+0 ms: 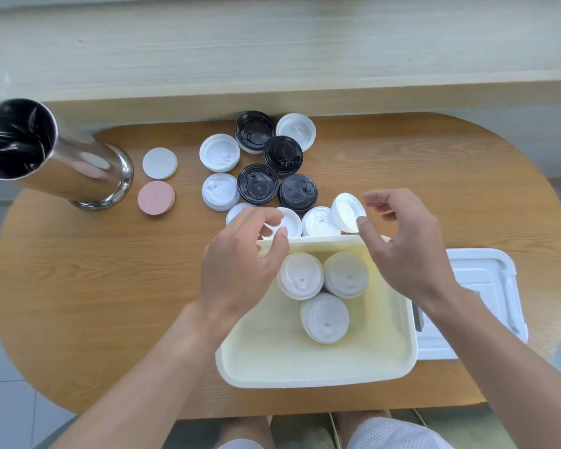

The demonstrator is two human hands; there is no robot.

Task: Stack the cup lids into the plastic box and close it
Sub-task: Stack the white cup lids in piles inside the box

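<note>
The open cream plastic box (pixel 318 379) stands at the table's near edge with three white cup lids (pixel 324 317) lying in it. Its white box cover (pixel 486 280) lies flat to the right. Just beyond the box's far rim is a row of white lids. My left hand (pixel 240 267) curls over one of them, a white lid (pixel 292 220), with finger and thumb pinching its near edge. My right hand (pixel 408 247) pinches a tilted white lid (pixel 347 210), which is lifted at the row's right end. Several black lids (pixel 282 155) and white lids (pixel 219 152) lie further back.
A shiny steel cylinder bin (pixel 78 170) lined with a black bag stands at the far left. Beside it lie a white disc (pixel 160 162) and a pink disc (pixel 156 197). A pale wooden ledge (pixel 272 59) runs behind the oval wooden table (pixel 110 286).
</note>
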